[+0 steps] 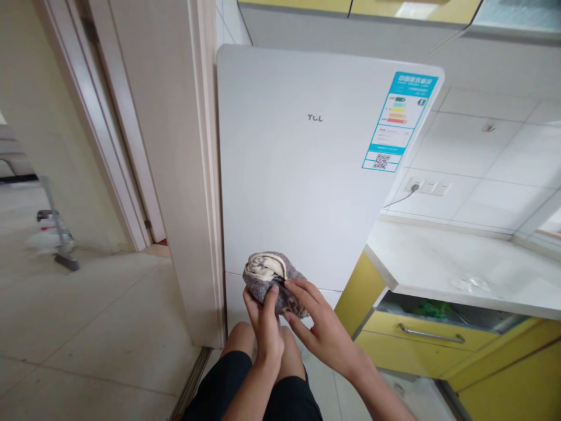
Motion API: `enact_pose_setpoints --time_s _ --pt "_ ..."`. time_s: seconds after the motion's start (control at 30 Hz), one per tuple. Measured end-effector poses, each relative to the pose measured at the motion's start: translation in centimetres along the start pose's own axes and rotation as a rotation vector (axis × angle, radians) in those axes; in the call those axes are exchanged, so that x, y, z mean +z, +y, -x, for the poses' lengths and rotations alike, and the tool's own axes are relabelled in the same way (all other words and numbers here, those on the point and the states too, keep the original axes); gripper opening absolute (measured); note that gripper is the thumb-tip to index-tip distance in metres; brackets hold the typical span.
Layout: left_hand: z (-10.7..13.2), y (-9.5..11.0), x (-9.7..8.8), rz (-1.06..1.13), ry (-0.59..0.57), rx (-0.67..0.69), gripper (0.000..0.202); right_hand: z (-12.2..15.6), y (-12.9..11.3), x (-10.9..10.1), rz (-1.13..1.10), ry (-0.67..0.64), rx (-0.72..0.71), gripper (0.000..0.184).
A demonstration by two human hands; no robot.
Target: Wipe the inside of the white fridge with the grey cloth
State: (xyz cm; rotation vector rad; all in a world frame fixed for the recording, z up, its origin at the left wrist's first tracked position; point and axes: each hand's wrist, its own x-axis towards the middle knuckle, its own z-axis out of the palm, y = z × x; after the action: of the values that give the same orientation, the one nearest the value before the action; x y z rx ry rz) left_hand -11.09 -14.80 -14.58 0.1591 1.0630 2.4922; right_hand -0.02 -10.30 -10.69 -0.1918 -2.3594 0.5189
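A grey and cream patterned cloth (289, 272), rolled into a bundle, is held up in front of a white refrigerator (298, 175). From below, my left hand (266, 321) grips it, the thumb pressed on its near side. My right hand (318, 324) lies against the bundle's right side, fingertips and thumb touching the fabric. Cream layers of the roll show at its upper left end. The fingers behind the cloth are hidden.
To the right, a white countertop (438, 263) juts out over yellow drawers (429, 339). A plug sits in the wall socket (414, 186). A wooden door frame (170, 146) stands close on the left. Farther left, a broom (65, 260) is on the tiled floor.
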Motion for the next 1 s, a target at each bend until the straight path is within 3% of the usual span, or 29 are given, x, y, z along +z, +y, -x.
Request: enact_pose_setpoints --time_s 0.13,0.27,0.4,0.47,0.57,0.73,0.87,1.0 --pt "1.9 -0.7 0.7 -0.045 -0.23 0.051 0.066 0.1 1.1 0.7 0.06 0.038 0.063 0.075" --pt "2.2 -1.4 0.5 -0.12 -0.49 0.116 0.07 0.0 1.0 0.2 0.045 0.141 0.081 0.075" --pt "2.0 -2.0 0.0 -0.182 -0.746 0.143 0.064 0.3 1.9 -0.3 -0.057 0.381 0.199 0.054" --pt "2.0 -2.1 -0.1 -0.285 -0.828 0.129 0.06 0.6 2.7 -0.6 -0.113 0.549 0.332 0.036" --pt "2.4 -2.1 0.5 -0.428 -0.922 0.102 0.058 1.0 4.3 -1.7 -0.152 0.677 0.461 0.017" --pt "2.6 -1.7 0.7 -0.492 -0.886 0.08 0.05 1.6 9.7 -6.6 -0.049 0.836 0.584 0.025" --pt "0.8 -2.5 -1.7 -0.558 -0.794 -0.013 0.047 2.9 16.0 -12.8 0.158 0.923 0.718 0.039" --pt "-2.8 -4.7 -6.5 -0.776 -0.66 -0.081 0.058 4.0 20.7 -18.5 0.629 0.649 0.913 0.05"
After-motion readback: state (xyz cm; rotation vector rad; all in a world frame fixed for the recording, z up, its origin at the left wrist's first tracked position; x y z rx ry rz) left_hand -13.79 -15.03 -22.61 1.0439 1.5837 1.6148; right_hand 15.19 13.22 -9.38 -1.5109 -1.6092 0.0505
